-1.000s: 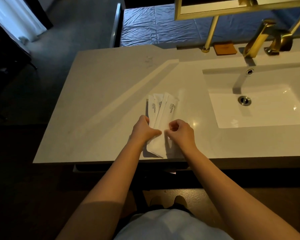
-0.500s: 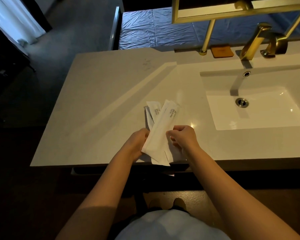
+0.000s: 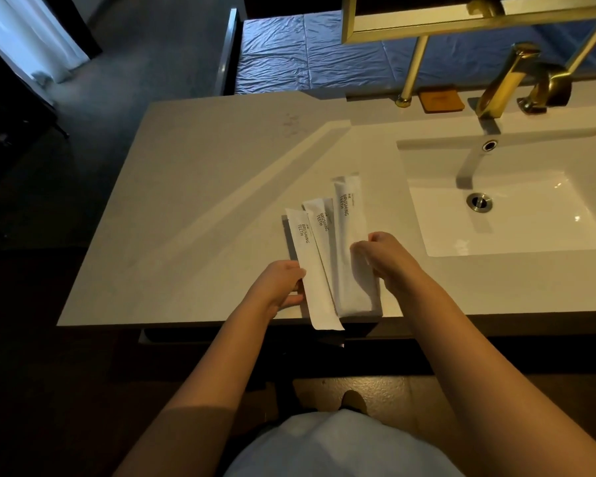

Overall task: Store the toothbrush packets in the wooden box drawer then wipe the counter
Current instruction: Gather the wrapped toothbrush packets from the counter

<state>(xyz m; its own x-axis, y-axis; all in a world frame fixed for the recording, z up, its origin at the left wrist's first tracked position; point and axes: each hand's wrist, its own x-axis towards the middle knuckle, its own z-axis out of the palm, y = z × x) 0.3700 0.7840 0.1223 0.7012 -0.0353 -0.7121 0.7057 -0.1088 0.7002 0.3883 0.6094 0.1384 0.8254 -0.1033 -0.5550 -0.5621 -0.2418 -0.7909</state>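
Our left hand [image 3: 283, 287] pinches the leftmost toothbrush packet [image 3: 310, 266]; our right hand [image 3: 382, 259], fingers curled, grips the rightmost packet [image 3: 348, 249]. We judge this fans them for gathering. All three lie at the counter's [image 3: 203, 201] front edge; no wooden box visible.

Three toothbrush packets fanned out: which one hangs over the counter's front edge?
The leftmost packet, gripped by the left hand. Its near end passes the counter edge; the middle packet and right packet end on the counter.
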